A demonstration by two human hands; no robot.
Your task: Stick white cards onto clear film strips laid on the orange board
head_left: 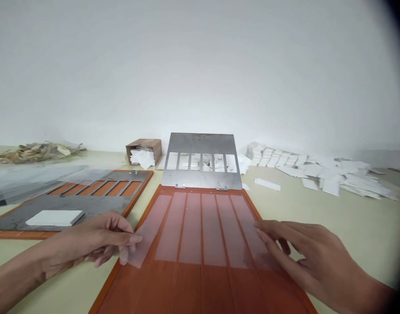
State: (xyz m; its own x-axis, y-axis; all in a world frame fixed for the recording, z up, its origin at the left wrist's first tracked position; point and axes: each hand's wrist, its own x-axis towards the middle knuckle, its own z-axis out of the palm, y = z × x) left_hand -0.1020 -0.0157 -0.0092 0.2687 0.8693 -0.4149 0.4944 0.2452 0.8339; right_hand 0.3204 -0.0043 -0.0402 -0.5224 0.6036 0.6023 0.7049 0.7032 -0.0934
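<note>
An orange-brown board [216,288] with parallel grooves lies in front of me. Thin, see-through plastic strips [191,226] rest side by side in its grooves. My left hand [105,240] pinches the near end of the leftmost strip [144,240], which tilts off the board's left side. At the right side, thumb and index finger of my right hand [304,253] come together on the edge of the rightmost strip [249,222]. Hinged to the board's far edge, a grey metal frame [201,143] with rectangular windows stands raised.
A second board with a grey slotted frame [98,203] lies left, bearing a stack of white cards [54,217] and clear sheets [39,176]. Behind are a cardboard box [144,146] with white paper, white card piles [337,176] and a crumpled heap [39,152] by the wall.
</note>
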